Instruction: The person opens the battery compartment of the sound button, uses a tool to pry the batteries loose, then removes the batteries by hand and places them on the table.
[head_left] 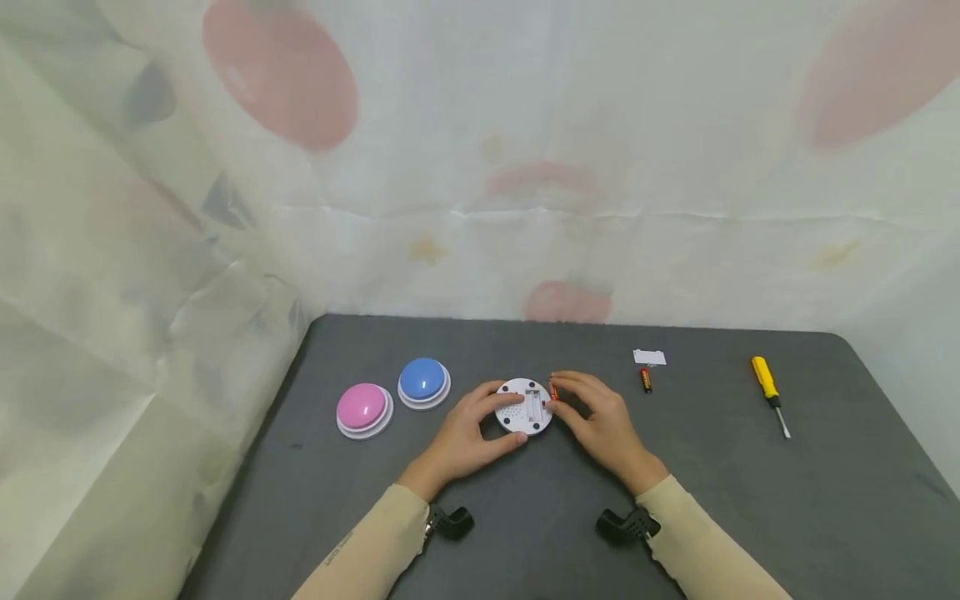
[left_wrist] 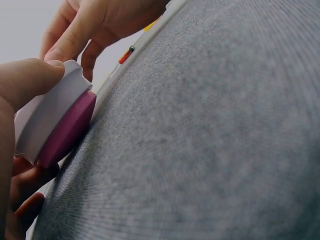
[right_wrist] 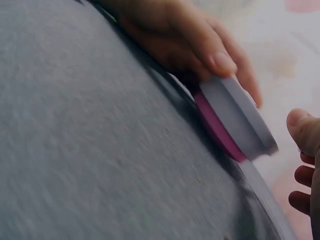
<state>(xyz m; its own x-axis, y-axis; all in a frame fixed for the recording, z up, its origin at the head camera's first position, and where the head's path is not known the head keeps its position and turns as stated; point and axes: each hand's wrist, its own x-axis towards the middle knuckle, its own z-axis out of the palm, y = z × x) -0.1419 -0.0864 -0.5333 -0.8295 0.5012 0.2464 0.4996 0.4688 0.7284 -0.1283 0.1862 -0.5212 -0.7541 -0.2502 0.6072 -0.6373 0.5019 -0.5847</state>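
Note:
A round white push-button (head_left: pixel 517 410) lies upside down, showing a battery compartment (head_left: pixel 535 406) and dark feet on its underside. Its pink dome (left_wrist: pixel 70 127) faces the table in the left wrist view. My left hand (head_left: pixel 476 419) grips the button by its rim, thumb at the near side and fingers over the far side. At the button's right edge, my right hand (head_left: pixel 604 421) pinches a small orange-red battery (head_left: pixel 553 390) between thumb and fingers. In the right wrist view, the right thumb (right_wrist: pixel 300 125) is apart from the white base (right_wrist: pixel 237 117).
Left of my hands stand a blue-domed button (head_left: pixel 422 379) and a pink-domed button (head_left: pixel 362 407). To the right lie another battery (head_left: pixel 646 380), a white battery cover (head_left: pixel 649 357) and a yellow-handled screwdriver (head_left: pixel 765 379). A patterned curtain (head_left: pixel 465 150) hangs behind the grey table (head_left: pixel 540 533).

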